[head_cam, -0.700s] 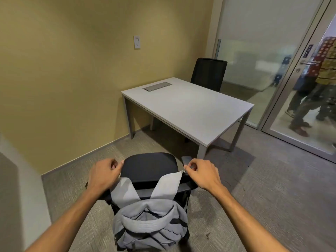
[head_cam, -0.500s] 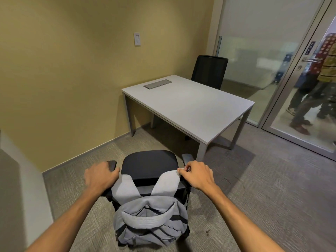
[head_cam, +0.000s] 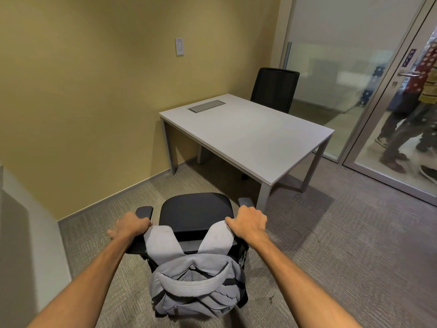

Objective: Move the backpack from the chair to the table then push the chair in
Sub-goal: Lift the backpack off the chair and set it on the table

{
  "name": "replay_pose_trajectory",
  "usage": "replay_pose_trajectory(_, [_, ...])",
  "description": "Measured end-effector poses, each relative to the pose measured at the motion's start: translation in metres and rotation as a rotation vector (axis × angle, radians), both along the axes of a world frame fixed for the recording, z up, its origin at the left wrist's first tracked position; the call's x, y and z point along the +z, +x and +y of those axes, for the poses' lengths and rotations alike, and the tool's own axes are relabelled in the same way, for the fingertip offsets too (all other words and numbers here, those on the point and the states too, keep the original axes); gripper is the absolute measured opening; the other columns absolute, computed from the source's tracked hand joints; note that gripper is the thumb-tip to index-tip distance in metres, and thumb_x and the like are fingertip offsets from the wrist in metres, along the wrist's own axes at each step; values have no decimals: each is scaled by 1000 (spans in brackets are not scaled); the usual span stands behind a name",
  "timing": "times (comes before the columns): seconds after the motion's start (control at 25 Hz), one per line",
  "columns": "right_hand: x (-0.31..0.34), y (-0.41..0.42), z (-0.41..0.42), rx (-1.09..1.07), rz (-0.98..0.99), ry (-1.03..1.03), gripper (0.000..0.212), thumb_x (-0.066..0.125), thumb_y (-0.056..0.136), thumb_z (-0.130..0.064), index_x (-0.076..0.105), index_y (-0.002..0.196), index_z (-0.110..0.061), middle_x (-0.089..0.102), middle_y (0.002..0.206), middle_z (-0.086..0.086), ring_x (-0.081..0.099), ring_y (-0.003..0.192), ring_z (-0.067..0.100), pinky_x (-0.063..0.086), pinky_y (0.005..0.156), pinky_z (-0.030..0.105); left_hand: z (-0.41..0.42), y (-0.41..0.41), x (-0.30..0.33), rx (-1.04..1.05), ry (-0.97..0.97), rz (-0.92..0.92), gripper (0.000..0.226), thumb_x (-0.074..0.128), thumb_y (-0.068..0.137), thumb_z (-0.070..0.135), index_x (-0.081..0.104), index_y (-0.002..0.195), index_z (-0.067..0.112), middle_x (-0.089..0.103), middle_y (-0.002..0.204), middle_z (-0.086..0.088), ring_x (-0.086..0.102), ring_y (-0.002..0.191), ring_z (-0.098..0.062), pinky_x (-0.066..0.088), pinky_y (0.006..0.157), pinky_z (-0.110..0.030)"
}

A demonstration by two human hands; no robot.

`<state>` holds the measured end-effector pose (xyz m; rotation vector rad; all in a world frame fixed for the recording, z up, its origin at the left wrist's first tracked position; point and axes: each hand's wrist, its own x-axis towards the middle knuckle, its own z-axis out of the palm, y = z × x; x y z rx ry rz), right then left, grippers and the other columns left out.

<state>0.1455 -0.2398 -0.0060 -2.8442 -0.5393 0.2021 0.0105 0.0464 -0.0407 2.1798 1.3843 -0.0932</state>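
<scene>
A grey backpack (head_cam: 196,285) hangs behind the backrest of a black office chair (head_cam: 196,209), its two straps looped over the top of the backrest. My left hand (head_cam: 128,227) is closed around the top of the left strap at the backrest's left corner. My right hand (head_cam: 248,221) is closed on the top of the right strap. The chair faces a white table (head_cam: 248,138) and stands a short way back from the table's near corner.
A second black chair (head_cam: 274,91) stands at the table's far side. A grey cable hatch (head_cam: 207,106) is set in the tabletop. A yellow wall runs on the left. A glass partition and door (head_cam: 390,114) stand on the right, with people walking behind them.
Both hands have come down from pinching the strap tops to a full grip over them at the backrest. The backpack still hangs on the chair.
</scene>
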Motion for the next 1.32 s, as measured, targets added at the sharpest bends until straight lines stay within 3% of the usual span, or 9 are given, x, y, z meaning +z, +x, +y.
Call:
replay_pose_trajectory(0.12, [-4,4,2,14,48,-20,42,62,89,-54,63,94,-12,67,91,6,68,91,28,56,78,39,10,-2,-8,72,-68,-134,29,69,71,32,58,62,7,70,77,-18,68,82,-36,47,95,-50])
replay_pose_trajectory(0.24, [-7,9,2,22,82,-9,41,62,91,-50,65,102,-10,70,101,9,67,97,30,55,84,42,5,-9,5,232,-256,-378,21,72,80,12,64,69,-5,66,76,-21,60,70,-30,46,70,-38])
replay_pose_trajectory(0.48, [-7,8,-1,15,65,14,38,57,95,-46,67,102,-10,71,104,10,67,97,30,51,81,38,2,-50,26,508,-422,-786,15,69,84,0,62,71,4,61,78,-9,57,72,-21,47,71,-34])
replay_pose_trajectory(0.64, [-7,8,-4,16,75,26,35,57,95,-45,65,95,-10,71,103,11,66,96,31,50,79,37,-13,-81,31,630,-436,-940,19,60,90,-1,57,73,5,55,75,-5,50,39,-1,44,49,-16])
replay_pose_trajectory(0.8, [-10,5,-7,-15,53,64,40,55,94,-46,68,97,-9,72,99,11,66,92,30,49,75,36,-33,-100,25,758,-544,-1047,21,51,94,-5,55,76,5,55,79,-6,51,64,-13,47,42,-15])
replay_pose_trajectory(0.92, [-10,-4,-7,-39,14,89,46,55,91,-55,64,87,-10,63,84,6,57,78,26,43,71,33,-43,-109,20,834,-623,-1088,22,45,96,-5,55,79,6,60,76,-5,54,68,-10,53,47,-17])
replay_pose_trajectory(1.04, [-14,-10,-9,-43,12,118,53,54,87,-64,60,77,-13,56,77,2,55,77,25,42,85,40,-49,-121,14,825,-715,-1096,22,40,97,-3,56,84,6,65,48,3,56,47,-5,50,43,-13])
replay_pose_trajectory(1.2, [-20,-17,-15,-38,43,258,49,60,88,-53,53,55,-17,56,59,-2,58,70,24,34,81,39,-60,-137,-4,806,-795,-1087,20,38,99,0,53,111,2,66,94,-7,63,78,-12,50,95,-31])
replay_pose_trajectory(1.32, [-16,-15,-18,-66,140,363,55,63,88,-42,41,44,-18,47,48,-5,54,59,21,40,76,37,-68,-142,-15,772,-825,-1035,17,41,99,2,58,100,3,62,102,-9,62,85,-16,54,89,-35])
